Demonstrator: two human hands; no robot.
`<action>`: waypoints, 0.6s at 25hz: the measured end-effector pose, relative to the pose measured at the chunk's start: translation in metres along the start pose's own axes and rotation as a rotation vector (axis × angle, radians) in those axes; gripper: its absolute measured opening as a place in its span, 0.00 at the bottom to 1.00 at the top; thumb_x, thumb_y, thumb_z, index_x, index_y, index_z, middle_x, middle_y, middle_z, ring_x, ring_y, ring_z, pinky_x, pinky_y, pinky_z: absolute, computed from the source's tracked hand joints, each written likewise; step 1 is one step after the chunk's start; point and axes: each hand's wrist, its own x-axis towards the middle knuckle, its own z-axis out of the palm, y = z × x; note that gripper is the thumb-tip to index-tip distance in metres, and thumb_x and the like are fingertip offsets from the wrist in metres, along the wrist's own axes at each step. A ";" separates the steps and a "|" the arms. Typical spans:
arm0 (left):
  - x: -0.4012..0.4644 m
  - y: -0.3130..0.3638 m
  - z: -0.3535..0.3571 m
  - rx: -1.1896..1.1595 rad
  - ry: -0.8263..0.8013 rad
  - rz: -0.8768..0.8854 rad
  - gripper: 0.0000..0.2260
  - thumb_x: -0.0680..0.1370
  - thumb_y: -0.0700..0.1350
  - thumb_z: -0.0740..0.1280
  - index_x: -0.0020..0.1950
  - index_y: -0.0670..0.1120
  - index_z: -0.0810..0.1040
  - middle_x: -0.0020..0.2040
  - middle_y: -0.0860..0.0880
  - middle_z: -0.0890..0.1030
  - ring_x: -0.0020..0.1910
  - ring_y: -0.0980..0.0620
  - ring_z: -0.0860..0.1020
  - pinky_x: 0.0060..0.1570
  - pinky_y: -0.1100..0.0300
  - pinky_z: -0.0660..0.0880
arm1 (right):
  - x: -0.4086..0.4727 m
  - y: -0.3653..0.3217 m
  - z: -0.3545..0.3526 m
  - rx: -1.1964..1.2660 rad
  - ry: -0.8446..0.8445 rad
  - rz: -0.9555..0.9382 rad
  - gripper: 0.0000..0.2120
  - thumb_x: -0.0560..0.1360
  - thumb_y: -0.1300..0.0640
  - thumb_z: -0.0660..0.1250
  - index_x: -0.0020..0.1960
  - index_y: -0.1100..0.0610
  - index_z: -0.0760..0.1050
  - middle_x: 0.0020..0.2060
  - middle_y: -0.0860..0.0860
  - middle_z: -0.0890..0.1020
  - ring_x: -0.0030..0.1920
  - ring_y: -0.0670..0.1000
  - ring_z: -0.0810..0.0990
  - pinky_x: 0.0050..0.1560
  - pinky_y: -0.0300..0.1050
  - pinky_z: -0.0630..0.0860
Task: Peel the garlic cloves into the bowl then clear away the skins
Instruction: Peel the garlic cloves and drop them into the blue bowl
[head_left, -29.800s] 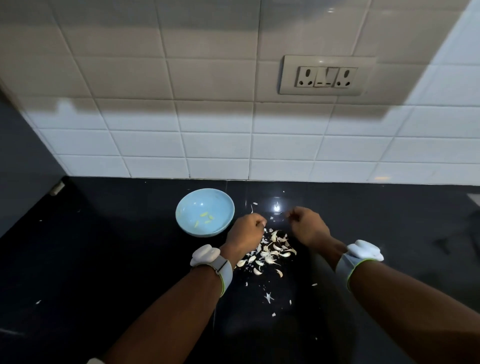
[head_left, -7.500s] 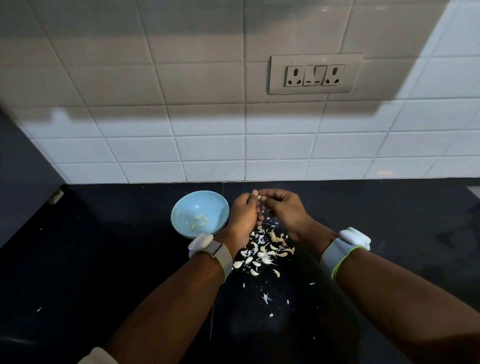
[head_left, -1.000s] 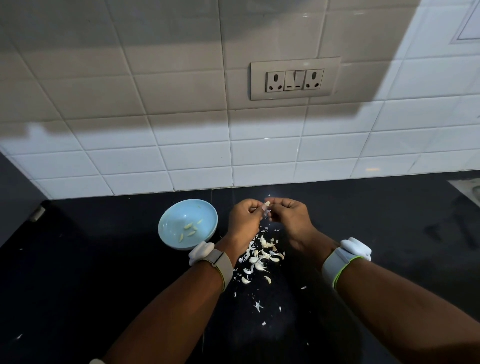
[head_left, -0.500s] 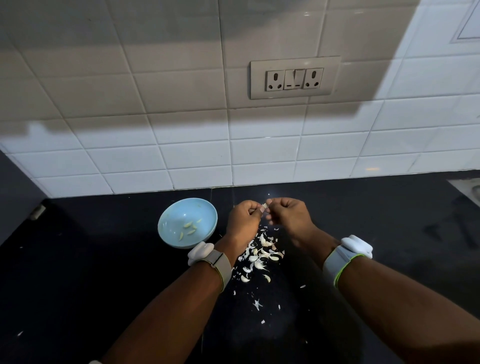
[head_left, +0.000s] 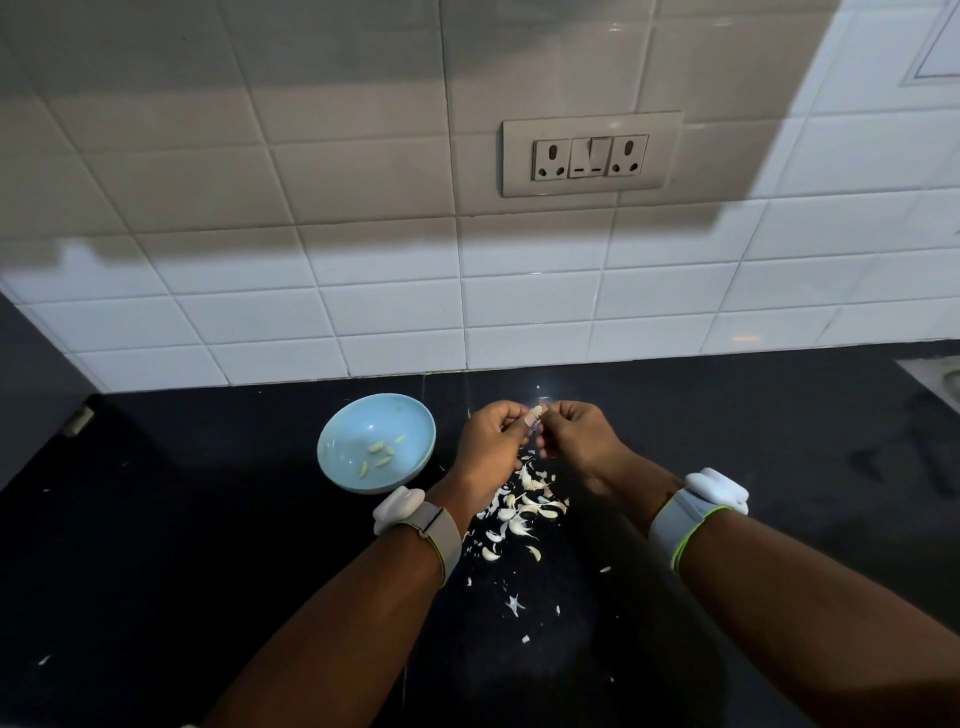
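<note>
Both hands pinch one garlic clove (head_left: 536, 411) between them: left hand (head_left: 491, 446) and right hand (head_left: 582, 439) curl round it above the dark surface (head_left: 208, 545). The blue bowl (head_left: 343, 470), at nine o'clock of the hands, holds four peeled cloves (head_left: 378, 453). A heap of skins (head_left: 522, 512) lies at six o'clock

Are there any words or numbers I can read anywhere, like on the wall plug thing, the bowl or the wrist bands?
None: no words or numbers show.
Socket plate: only holes and a switch, no letters.
Bowl: plain blue, no print.
Wrist bands: plain, no readable marks.
Tiles and counter: blank.
</note>
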 end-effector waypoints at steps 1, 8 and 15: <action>0.001 0.002 0.001 -0.031 -0.014 0.002 0.05 0.82 0.44 0.69 0.52 0.44 0.82 0.43 0.50 0.83 0.40 0.57 0.78 0.31 0.60 0.76 | 0.001 0.004 -0.001 -0.104 0.023 -0.018 0.16 0.84 0.59 0.64 0.38 0.58 0.77 0.29 0.54 0.79 0.29 0.50 0.74 0.33 0.45 0.74; -0.001 0.009 0.001 -0.093 -0.031 -0.043 0.06 0.84 0.43 0.64 0.52 0.45 0.80 0.40 0.50 0.77 0.38 0.56 0.76 0.30 0.61 0.74 | 0.001 0.003 -0.006 -0.116 0.102 -0.133 0.11 0.76 0.59 0.69 0.57 0.52 0.86 0.48 0.51 0.88 0.46 0.48 0.84 0.49 0.46 0.80; 0.000 0.005 -0.001 0.058 0.038 0.008 0.06 0.82 0.46 0.67 0.47 0.47 0.80 0.38 0.54 0.81 0.37 0.57 0.77 0.38 0.57 0.75 | -0.006 -0.008 0.000 -0.057 0.060 -0.148 0.04 0.77 0.57 0.74 0.47 0.57 0.86 0.40 0.56 0.87 0.39 0.48 0.82 0.38 0.42 0.77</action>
